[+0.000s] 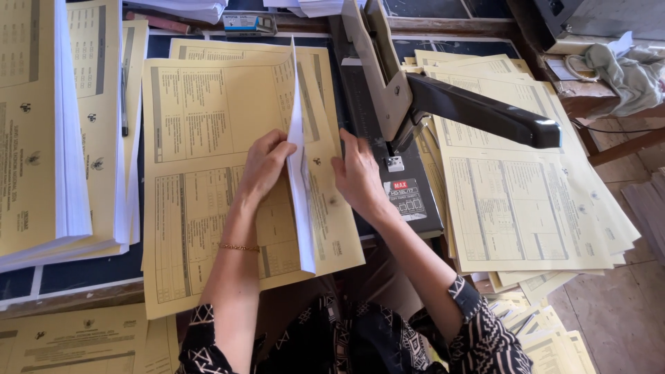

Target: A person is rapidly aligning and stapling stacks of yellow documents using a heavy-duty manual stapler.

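A yellow printed booklet (pixel 208 138) lies open on the dark table, its white inner pages (pixel 299 173) standing up along the fold. My left hand (pixel 267 163) presses on the left page and pinches the standing pages at the fold. My right hand (pixel 357 176) rests flat on the right-hand yellow cover (pixel 332 215), beside the base of a large grey long-arm stapler (pixel 409 138). The stapler's black handle (pixel 485 111) sticks out to the right, raised.
Tall stacks of white-paged booklets with yellow covers (pixel 48 138) stand at the left. Loose yellow sheets (pixel 526 208) fan out at the right and more lie at the bottom right (pixel 547 339). A crumpled cloth (pixel 623 73) sits at the far right.
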